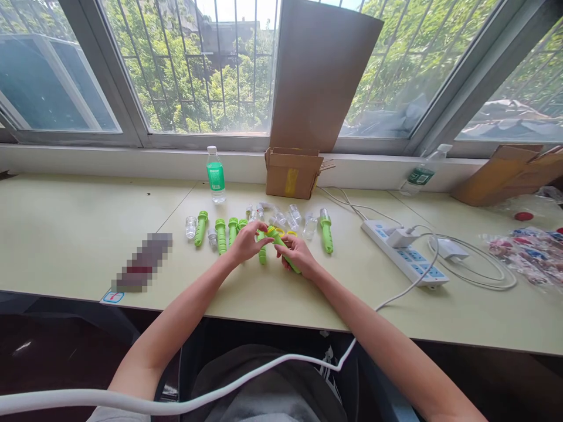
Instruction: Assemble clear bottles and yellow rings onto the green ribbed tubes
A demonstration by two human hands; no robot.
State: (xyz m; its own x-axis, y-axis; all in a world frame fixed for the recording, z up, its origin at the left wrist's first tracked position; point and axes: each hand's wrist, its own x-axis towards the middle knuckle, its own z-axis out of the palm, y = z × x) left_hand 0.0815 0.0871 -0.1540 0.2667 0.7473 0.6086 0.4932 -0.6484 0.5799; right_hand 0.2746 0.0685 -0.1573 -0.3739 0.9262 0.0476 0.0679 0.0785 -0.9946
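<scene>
My right hand point(299, 257) is wrapped around a green plastic flashlight-shaped handle point(281, 241), tilted with its ridged yellow-green end toward my left hand. At that end, the thumb and forefinger of my left hand point(248, 241) come together; whether a small part sits between them is hidden. Several more green handles stand or lie around my left hand, among them one green handle point(201, 228) at the far left. A green handle with a clear cap point(326, 231) lies to the right. Behind my hands are loose clear caps point(292, 217) and yellow rings point(291, 233).
A water bottle point(216, 176) and a cardboard box point(290, 173) stand at the back by the window. On the right lie a power strip point(407, 255), coiled cables and bagged parts point(528, 255). A white cable point(229, 381) crosses in front of my body. A blurred dark object point(143, 264) lies left.
</scene>
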